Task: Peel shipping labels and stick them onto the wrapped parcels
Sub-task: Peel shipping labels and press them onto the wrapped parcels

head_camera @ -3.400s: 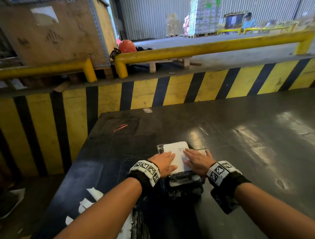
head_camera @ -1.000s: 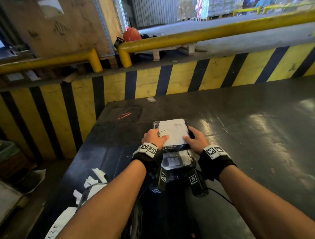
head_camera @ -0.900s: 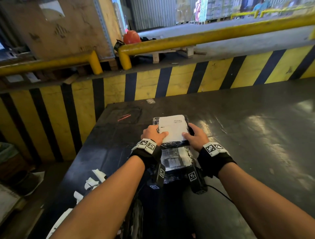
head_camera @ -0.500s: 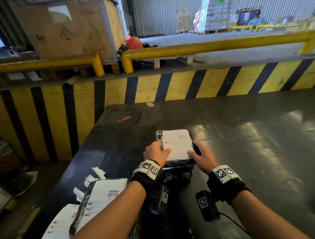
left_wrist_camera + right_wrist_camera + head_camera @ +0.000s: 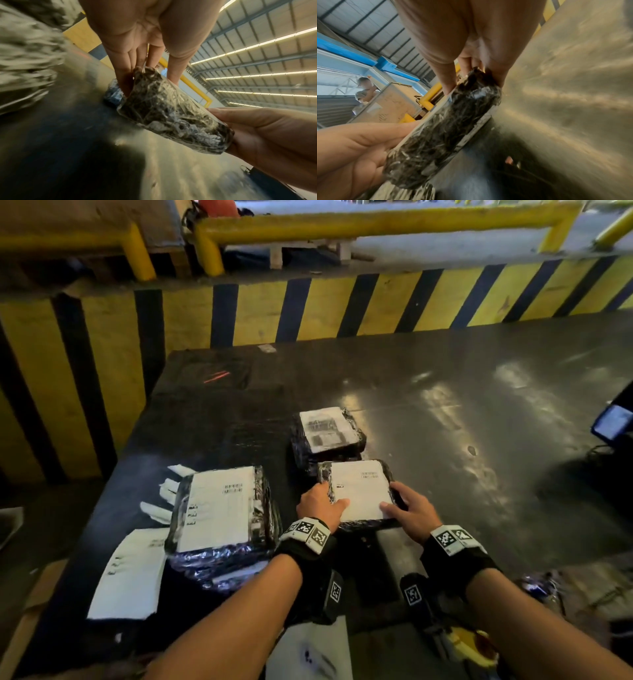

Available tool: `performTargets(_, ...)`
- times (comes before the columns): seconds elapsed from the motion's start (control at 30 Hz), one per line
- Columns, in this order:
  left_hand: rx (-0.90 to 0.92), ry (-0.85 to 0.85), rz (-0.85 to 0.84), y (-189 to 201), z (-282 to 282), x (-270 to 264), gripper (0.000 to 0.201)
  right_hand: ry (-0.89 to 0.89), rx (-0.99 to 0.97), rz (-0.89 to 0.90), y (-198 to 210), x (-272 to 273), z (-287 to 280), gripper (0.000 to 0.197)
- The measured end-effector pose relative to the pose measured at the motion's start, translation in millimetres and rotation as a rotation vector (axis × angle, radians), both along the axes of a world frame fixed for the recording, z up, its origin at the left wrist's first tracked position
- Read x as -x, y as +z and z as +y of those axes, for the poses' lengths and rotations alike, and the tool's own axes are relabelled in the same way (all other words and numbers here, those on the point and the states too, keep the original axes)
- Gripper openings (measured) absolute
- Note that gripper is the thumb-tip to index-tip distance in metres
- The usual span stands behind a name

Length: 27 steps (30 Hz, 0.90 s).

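Head view, left to right: a larger labelled parcel [image 5: 222, 511] lies at nine o'clock on the worktop [image 5: 479, 412]. At centre, the left hand [image 5: 320, 503] and right hand [image 5: 409, 510] clamp the small wrapped parcel [image 5: 358, 494], thumbs on its label [image 5: 359, 491], fingers round its edges. It looks light and stiff, the film slippery; edge grips suit it.

Shiny wrap, matt paper, worn glossy table

The parcel [image 5: 356, 494] you hold is bound in crinkled, glossy clear film over something dark, its top covered by a smooth, matt white paper label [image 5: 359, 491]. Your table [image 5: 479, 412] is dark and glossy, scuffed and streaked with glare. Behind it, the striped barrier [image 5: 308, 306] shows chipped yellow-and-black paint, and the rail [image 5: 376, 220] above it glossy yellow.
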<state>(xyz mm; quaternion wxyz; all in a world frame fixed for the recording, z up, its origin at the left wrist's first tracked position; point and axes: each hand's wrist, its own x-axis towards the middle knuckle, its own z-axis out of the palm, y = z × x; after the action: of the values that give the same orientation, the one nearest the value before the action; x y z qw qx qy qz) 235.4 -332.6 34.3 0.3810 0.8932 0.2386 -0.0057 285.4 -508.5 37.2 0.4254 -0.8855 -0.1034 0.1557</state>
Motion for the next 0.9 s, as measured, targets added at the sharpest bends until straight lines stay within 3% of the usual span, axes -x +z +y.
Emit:
performTargets(0.27, 0.036, 0.064, 0.072, -36, -1, 25, 0.041, 0.104, 0.045, 0.108, -31, 12, 4, 0.053)
performTargets(0.47, -0.008, 0.03, 0.164, -53, -2, 35, 0.055, 0.144, 0.137, 0.139, -54, 23, 9, 0.055)
performTargets(0.7, -0.108, -0.045, 0.308, -43, -1, 35, 0.058, 0.249, 0.311, 0.095, -51, 17, 12, 0.052)
performTargets(0.9, -0.177, -0.122, 0.305, 4, 3, 42, 0.05, 0.349, 0.39, -0.154, -24, 17, 30, 0.061)
